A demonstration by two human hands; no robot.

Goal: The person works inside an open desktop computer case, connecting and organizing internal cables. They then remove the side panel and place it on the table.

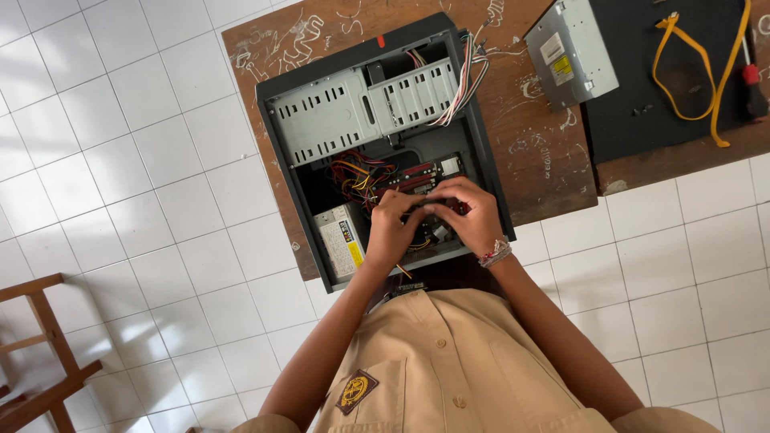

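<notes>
On a scratched wooden desk over a white tiled floor, an open computer case lies on its side, seen from straight above. Both hands reach into the lower part of the case, close to the person's chest. Left hand and right hand sit side by side, fingertips meeting over a small dark part in the middle. Their fingers curl inward and press together around that part; what exactly they pinch is too hidden to tell. A beaded bracelet circles the right wrist.

Just beside the left hand, a grey power supply sits in the case's corner. Above the hands runs a tangle of red, yellow and black wires, and above those, grey metal drive bays. Well apart, at the upper right, a grey drive unit rests partly on a black mat, where a yellow flat cable loops beside a red-handled screwdriver. A wooden chair stands at the lower left.
</notes>
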